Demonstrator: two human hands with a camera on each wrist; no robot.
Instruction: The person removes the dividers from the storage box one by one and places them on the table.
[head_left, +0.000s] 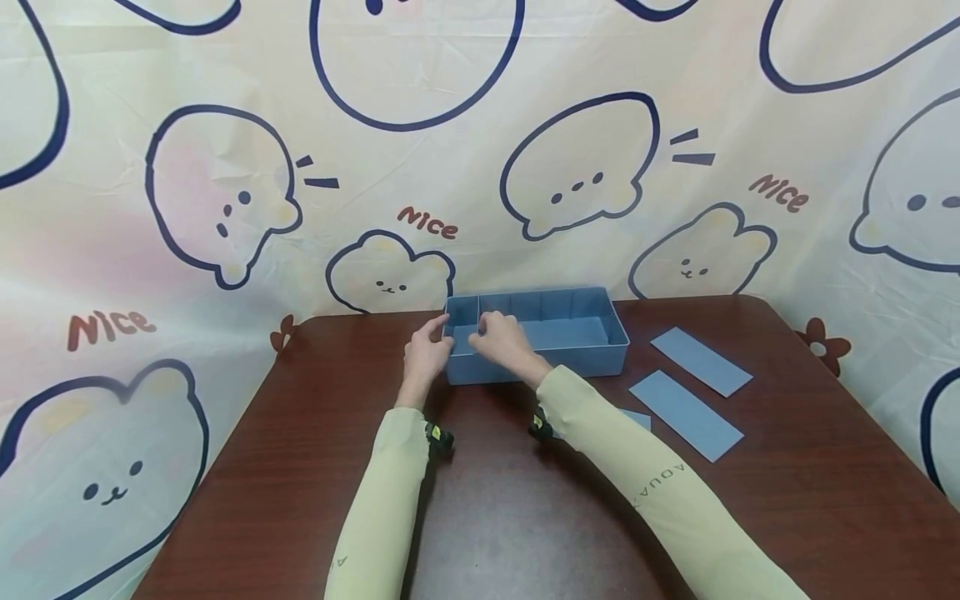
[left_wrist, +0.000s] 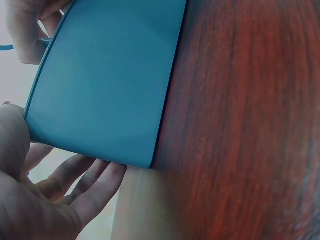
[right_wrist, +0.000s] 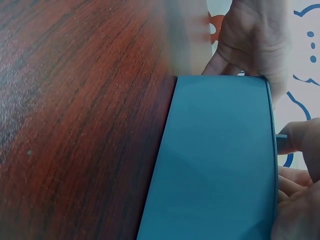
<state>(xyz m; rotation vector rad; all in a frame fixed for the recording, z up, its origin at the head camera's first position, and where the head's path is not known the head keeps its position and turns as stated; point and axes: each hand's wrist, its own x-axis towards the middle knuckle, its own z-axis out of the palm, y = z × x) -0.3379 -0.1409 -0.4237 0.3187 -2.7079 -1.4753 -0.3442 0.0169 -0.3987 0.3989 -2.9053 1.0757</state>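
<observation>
A blue rectangular box (head_left: 585,362), without a lid, stands near the table's far edge. My left hand (head_left: 426,357) grips its left end, with the thumb by the rim and the fingers against the outside of the end wall (left_wrist: 85,197). Inside the box, a thin blue divider (head_left: 478,309) stands crosswise near that end, marking off a small compartment. My right hand (head_left: 504,340) reaches over the front wall and pinches this divider; its upper edge (right_wrist: 282,136) pokes just above the rim in the right wrist view. The front wall hides the divider's lower part.
Two loose blue panels (head_left: 701,362) lie flat to the right of the box. Another blue panel (head_left: 637,418) is partly covered by my right sleeve. Behind the brown wooden table (head_left: 300,417) hangs a cartoon-printed cloth (head_left: 480,167).
</observation>
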